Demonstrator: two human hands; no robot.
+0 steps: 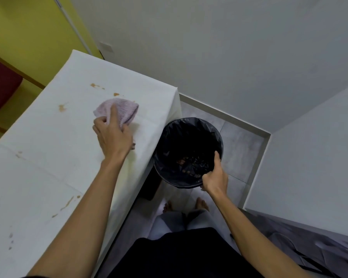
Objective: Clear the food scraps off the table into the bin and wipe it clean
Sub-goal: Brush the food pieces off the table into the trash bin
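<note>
Left hand (114,137) pressing cloth (118,110) on table (48,157), right hand (215,177) gripping bin (169,141) rim

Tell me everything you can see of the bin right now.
The bin is round, lined with a black plastic bag folded over its rim. It stands upright on the grey tiled floor, close beside the table's draped edge, its mouth below the tabletop. Small brownish scraps lie at the bottom. The right hand grips its near rim, thumb inside against the liner. The left hand is not on it.
</note>
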